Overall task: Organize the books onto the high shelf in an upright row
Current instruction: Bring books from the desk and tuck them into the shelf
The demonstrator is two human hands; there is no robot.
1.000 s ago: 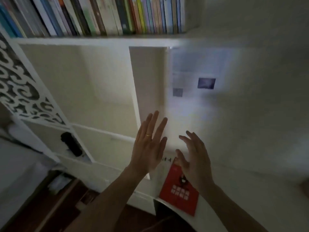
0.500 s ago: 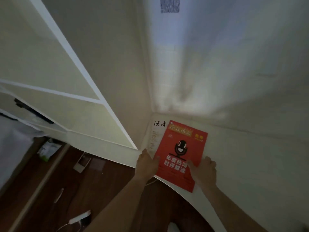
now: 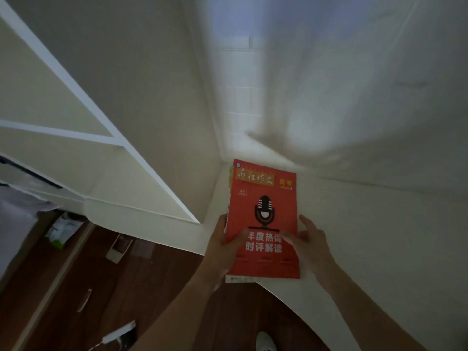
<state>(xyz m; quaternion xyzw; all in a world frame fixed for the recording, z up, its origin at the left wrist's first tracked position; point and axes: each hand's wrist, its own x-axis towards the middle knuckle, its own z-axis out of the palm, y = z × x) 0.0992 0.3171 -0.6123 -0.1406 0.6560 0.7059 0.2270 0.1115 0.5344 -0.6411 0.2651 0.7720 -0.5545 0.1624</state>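
Both hands grip the red book: left hand and right hand clasp its edges, thumbs on the cover. Red book lies flat atop a stack on the white ledge — pickup under way. Next, lift it, turn it upright, and raise it to the high shelf — out of view.

A smooth, slightly glossy paper cover is being shown by the red book; the floor is looking like dark polished wood.

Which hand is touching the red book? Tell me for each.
Touching, both. The head view shows the left hand gripping the red book at its left edge with the thumb on the cover, and the right hand with its thumb across the cover's right side.
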